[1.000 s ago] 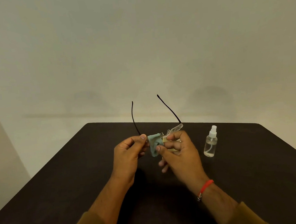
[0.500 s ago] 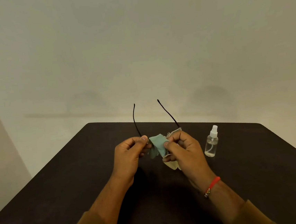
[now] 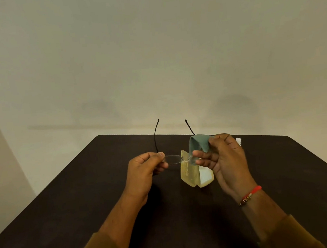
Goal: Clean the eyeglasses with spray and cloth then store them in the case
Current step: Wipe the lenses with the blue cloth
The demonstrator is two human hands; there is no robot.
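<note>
Head view, frame centre: rimless clear-lensed eyeglasses (image 3: 173, 159), thin dark temples pointing away, long axis left-right, pinched by left hand (image 3: 143, 170); right hand (image 3: 224, 158) gripping green cloth (image 3: 199, 143) over right lens, above surface (image 3: 66, 203).

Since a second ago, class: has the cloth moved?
Yes. The cloth has shifted right, off the left lens and toward the spray bottle, with the right hand.

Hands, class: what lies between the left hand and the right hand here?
In the head view, between left hand and right hand: the eyeglasses lens, with the open case behind.
</note>
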